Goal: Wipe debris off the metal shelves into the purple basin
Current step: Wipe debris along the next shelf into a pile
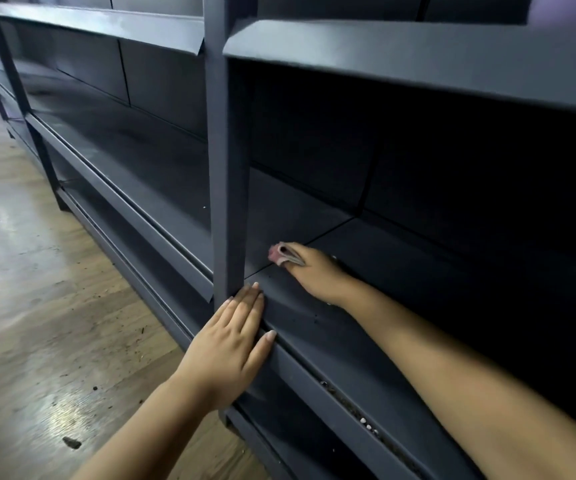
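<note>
A long run of dark grey metal shelves point(366, 327) is seen, divided by a grey upright post point(227, 168). Small specks of debris point(366, 422) are gathered in the channel along the shelf's front edge. The shelving is carried by a worn wooden plank floor point(37, 306), on which dark crumbs point(72, 442) are scattered.

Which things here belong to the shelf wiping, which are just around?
Job:
- right hand, gripping the cloth
- metal shelf, specks on it
- left hand, flat on the shelf's front edge

Around:
- upright post
- wooden floor, scattered bits
- purple basin: not visible
</note>
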A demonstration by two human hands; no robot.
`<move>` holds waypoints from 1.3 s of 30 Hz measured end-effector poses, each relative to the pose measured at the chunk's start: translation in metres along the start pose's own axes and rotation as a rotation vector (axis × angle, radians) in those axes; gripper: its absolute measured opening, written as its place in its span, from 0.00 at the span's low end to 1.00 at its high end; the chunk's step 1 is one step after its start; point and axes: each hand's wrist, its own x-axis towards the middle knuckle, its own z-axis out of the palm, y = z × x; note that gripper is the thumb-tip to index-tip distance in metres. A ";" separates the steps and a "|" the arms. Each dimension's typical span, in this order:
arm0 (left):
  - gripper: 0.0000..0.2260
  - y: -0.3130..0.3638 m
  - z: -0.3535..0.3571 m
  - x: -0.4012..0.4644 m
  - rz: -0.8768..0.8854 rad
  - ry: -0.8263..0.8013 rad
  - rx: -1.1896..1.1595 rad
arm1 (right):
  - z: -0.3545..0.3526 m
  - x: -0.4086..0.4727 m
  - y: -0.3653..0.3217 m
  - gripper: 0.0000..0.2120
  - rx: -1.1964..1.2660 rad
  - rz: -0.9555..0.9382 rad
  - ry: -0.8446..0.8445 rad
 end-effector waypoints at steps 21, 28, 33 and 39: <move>0.41 -0.004 0.004 0.002 0.059 0.075 -0.119 | -0.044 -0.088 0.014 0.07 0.427 -0.027 -0.203; 0.38 -0.005 0.005 0.001 0.056 0.099 -0.121 | -0.010 -0.066 0.006 0.16 0.310 0.019 -0.209; 0.35 -0.006 0.009 0.000 0.064 0.119 -0.104 | -0.019 -0.094 0.014 0.14 0.499 0.034 -0.328; 0.41 -0.004 0.005 0.000 0.007 0.045 -0.110 | -0.048 -0.125 0.034 0.19 0.421 0.053 -0.313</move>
